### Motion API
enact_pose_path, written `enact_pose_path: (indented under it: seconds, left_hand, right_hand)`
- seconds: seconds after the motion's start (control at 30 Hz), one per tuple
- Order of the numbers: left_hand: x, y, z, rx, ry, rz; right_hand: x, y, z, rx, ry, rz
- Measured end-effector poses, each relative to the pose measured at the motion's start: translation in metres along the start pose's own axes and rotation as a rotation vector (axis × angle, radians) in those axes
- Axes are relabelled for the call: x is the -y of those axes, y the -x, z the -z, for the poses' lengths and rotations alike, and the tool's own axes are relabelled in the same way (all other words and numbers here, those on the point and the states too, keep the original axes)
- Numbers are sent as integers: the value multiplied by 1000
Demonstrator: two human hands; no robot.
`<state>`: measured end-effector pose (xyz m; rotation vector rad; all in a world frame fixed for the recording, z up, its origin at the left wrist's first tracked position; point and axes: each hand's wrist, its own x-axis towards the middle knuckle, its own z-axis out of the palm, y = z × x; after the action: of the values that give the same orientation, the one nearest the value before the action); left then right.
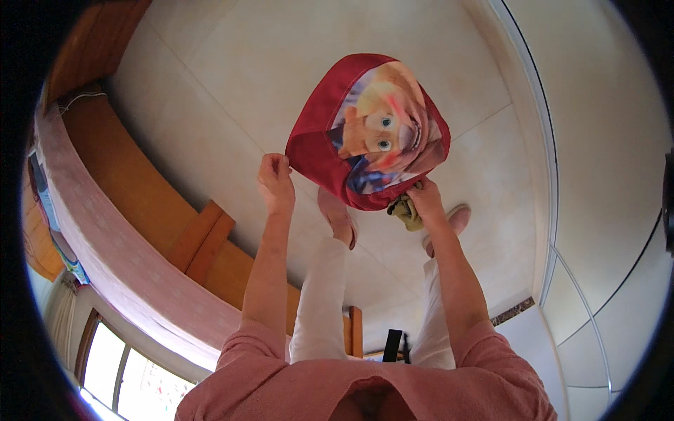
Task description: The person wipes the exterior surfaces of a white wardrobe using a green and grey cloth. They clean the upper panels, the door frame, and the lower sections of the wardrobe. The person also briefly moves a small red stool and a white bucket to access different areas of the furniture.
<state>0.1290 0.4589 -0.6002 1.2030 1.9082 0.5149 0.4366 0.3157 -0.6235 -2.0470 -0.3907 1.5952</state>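
Observation:
A dark red cushion [382,137] with a cartoon bear printed on its front hangs before me, tilted, above the floor. I cannot tell whether it is stuffed or only a cover. My left hand [276,184] pinches its left corner between thumb and fingers. At the lower right edge, my right hand [425,200] is closed on the cushion's border. A crumpled olive-green cloth [405,212] hangs beneath the same hand, apparently caught in its grip. The fingertips of my right hand are partly hidden.
To the left runs a bed with a pink cover [133,259] and an orange-brown wooden side [140,168]. Pale cabinet doors [597,140] stand on the right. My slippered feet [342,224] are on the tiled floor [217,91]. A window [133,372] shows at lower left.

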Motion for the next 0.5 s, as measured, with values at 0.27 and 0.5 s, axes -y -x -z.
enact_pose_path:
  seconds: [0.27,0.5]
  left_hand:
    - [92,-29,-14,92,-492,-220]
    - [-51,-139,-33,667,-159,289]
  right_hand:
    - [4,-21,0,-75,573,86]
    - [22,-41,33,90,-133,20]
